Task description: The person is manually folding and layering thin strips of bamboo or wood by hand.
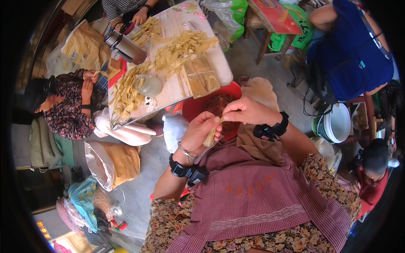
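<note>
Pinching a pale tan strip (210, 135) between them, the left hand (198, 134) grips its lower end while the right hand (244, 111) nips the top, above the red basin (198, 106), beside the strip-covered table (219, 63).

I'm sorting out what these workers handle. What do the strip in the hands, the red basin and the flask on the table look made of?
The strip, pinched by left hand and right hand: pale, matte, fibrous, probably dried plant husk. The red basin: smooth, uniformly coloured, likely plastic. The flask: shiny grey cylinder, apparently steel.
</note>
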Motion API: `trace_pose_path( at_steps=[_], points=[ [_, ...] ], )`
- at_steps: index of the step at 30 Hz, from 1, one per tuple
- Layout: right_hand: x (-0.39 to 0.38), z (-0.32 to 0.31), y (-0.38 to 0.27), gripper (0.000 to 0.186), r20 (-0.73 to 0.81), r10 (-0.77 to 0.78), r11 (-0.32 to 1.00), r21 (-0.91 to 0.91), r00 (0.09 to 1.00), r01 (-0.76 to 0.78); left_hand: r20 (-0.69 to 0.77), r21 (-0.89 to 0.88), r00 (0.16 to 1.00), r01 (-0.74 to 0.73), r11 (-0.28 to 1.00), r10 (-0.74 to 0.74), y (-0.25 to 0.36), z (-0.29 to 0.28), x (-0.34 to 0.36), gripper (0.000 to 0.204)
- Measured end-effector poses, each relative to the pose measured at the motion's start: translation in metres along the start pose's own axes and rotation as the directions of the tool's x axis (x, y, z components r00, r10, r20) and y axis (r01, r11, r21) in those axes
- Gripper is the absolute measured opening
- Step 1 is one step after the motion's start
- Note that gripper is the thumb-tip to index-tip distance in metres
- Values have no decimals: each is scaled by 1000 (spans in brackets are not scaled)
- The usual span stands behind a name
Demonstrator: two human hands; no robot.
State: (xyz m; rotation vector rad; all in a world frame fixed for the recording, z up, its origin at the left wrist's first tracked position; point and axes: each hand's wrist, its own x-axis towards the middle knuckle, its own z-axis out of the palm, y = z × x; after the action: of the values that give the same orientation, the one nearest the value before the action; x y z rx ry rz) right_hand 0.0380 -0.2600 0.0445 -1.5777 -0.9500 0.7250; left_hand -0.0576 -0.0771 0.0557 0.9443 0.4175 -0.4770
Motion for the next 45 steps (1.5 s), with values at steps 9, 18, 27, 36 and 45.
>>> trace_pose_path(
  at_steps=[9, 18, 27, 36, 45],
  points=[
    [-9, -34, 31, 20, -19, 139, 988, 68, 990, -138, -8, -169, 999, -32, 985, 31, -16, 10, 29, 7],
    [1, -33, 33, 20, -21, 138, 990, 34, 990, -137, 70, -194, 998, 16, 981, -3, -4, 0, 17, 7],
    [4, -27, 26, 16, -64, 200, 972, 141, 978, -189, 121, -219, 992, 48, 975, -22, 7, -14, 19, 9],
    [8, -30, 22, 16, -89, 216, 975, 73, 972, -209, 211, -262, 976, 3, 965, 54, 0, -19, 29, 10],
    [50, -25, 27, 15, -265, -167, 937, -342, 950, 69, 141, 767, 629, -557, 317, 765, 28, -42, 51, 10]
  ],
)
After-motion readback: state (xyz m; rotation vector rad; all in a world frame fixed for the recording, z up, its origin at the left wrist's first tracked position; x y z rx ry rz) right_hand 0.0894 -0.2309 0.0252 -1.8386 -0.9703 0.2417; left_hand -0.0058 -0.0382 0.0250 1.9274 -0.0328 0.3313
